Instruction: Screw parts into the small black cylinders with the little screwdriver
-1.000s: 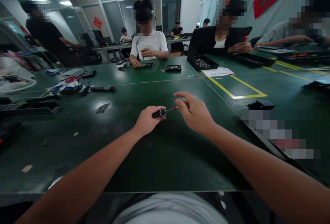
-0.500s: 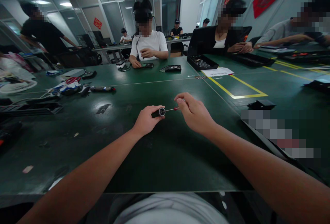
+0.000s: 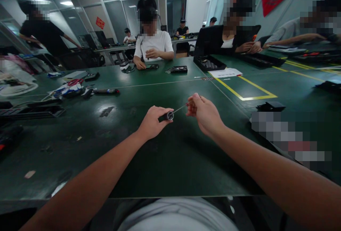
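Observation:
My left hand [image 3: 151, 122] is closed round a short black cylinder [image 3: 168, 116] with a pale ring at its open end, which faces right. A thin screwdriver [image 3: 179, 109] reaches from that open end up to my right hand [image 3: 204, 113]. The fingers of my right hand are curled round the screwdriver's handle, which they hide. Its shaft slants up to the right, and the tip is at or inside the cylinder's end; I cannot tell how deep. Both hands are above the green table [image 3: 165, 163].
At the left lie a dark cylindrical tool [image 3: 106, 91] and a heap of gloves and cables [image 3: 70, 88]. Across the table a person in white [image 3: 154, 44] handles small parts. A black tray [image 3: 209, 63] and paper sheet [image 3: 225, 72] lie back right, a black block [image 3: 271, 106] nearer.
My right hand has turned and shifted slightly right, its palm side now showing more. The screwdriver is tilted more steeply, and its red part is hidden. The cylinder has moved slightly right.

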A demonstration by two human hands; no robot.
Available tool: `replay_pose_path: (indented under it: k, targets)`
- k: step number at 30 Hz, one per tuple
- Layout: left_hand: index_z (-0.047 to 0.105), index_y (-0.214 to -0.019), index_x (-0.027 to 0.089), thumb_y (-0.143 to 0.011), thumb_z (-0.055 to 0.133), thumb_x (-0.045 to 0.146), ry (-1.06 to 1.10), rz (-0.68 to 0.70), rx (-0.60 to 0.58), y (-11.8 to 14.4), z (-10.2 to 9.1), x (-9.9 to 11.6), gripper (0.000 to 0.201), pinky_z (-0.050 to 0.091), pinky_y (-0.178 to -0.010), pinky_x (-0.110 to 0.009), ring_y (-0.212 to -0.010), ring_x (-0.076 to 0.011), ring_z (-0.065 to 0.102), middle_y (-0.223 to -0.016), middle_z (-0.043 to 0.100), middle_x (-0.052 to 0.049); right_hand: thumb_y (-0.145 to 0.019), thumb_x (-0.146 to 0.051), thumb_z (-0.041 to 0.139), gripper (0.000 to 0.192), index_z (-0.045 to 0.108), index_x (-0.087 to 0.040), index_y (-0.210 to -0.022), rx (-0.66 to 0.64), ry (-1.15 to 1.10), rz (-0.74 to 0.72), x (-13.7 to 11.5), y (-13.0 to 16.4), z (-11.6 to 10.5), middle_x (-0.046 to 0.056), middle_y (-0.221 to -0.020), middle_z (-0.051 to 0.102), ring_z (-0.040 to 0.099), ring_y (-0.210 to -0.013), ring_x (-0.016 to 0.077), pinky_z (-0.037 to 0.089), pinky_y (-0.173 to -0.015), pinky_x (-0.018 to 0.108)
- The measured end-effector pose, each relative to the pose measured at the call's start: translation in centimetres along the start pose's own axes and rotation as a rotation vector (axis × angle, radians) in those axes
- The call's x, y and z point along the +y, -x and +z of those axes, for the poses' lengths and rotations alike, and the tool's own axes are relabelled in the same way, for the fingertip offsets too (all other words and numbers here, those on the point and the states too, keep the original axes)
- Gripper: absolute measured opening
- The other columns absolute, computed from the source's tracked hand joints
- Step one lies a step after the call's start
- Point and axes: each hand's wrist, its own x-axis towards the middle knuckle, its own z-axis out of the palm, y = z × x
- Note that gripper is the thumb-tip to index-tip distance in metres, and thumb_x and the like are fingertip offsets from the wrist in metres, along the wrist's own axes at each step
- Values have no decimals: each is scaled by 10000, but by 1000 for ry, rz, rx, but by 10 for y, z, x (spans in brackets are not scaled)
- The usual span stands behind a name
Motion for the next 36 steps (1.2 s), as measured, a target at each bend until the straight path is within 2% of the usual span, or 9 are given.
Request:
replay_pose_path:
  k: [3,7,13,18,22,24,27,32,36]
  targets:
    - [667,-1243,273,-856,741,291,-17,-21,0,-1,-2,0,394,444,-958,-418,-1030,-235,620,-1128,721,-38,-937,-619,462,396,517,-246,-813,-11,-48,92,8,-8,-6,-10,-616,510,529,-519,163,532,-534,334]
    - [670,-1238,260,-854,741,295,-3,-79,1,-1,-3,0,392,457,-911,-407,-1005,-238,625,-1102,722,-45,-918,-601,529,363,544,-242,-872,41,-27,-7,5,-7,-5,4,-720,582,586,-602,157,533,-567,306]
    - [669,-1232,251,-845,743,301,24,-117,10,0,-1,0,397,468,-952,-438,-1038,-253,628,-1132,712,-56,-968,-516,508,309,584,-222,-914,88,134,-156,-4,3,1,-1,-758,617,590,-638,136,501,-620,294]
    - [683,-1141,208,-854,721,283,108,-173,67,0,1,1,299,499,-949,-395,-1048,-238,636,-1138,693,-63,-993,-475,485,268,579,-227,-954,119,184,-214,-9,5,-1,4,-784,622,600,-677,146,502,-655,308]
    - [601,-1283,219,-885,666,282,240,-221,81,-1,4,4,408,487,-983,-404,-1086,-234,628,-1199,667,-77,-997,-452,496,227,589,-246,-1023,190,233,-369,-16,2,-6,19,-858,643,623,-774,168,518,-720,330]
    - [550,-1326,220,-899,622,252,356,-251,51,-4,6,8,435,479,-991,-404,-1088,-225,627,-1191,663,-80,-995,-452,509,233,602,-261,-1090,225,264,-470,-17,-1,-9,22,-920,662,634,-823,176,526,-772,353]
    - [563,-1214,192,-894,587,228,428,-306,-9,-12,9,19,323,495,-901,-370,-962,-198,633,-1073,666,-65,-1001,-461,505,262,611,-276,-1153,264,286,-571,-17,-5,-13,19,-970,677,651,-855,183,536,-815,381]
    - [631,-976,190,-841,703,435,232,-254,-171,-31,15,45,288,466,-753,-324,-816,-186,606,-918,667,-26,-1010,-459,492,262,617,-286,-1163,267,313,-630,-18,-3,-14,25,-998,684,672,-915,198,545,-846,400]
    - [663,-971,184,-865,682,425,192,-153,-259,-47,34,58,264,459,-720,-303,-795,-180,619,-912,697,-34,-1016,-429,489,236,620,-284,-1148,263,336,-650,-20,-1,-14,26,-999,686,678,-931,199,543,-847,397]
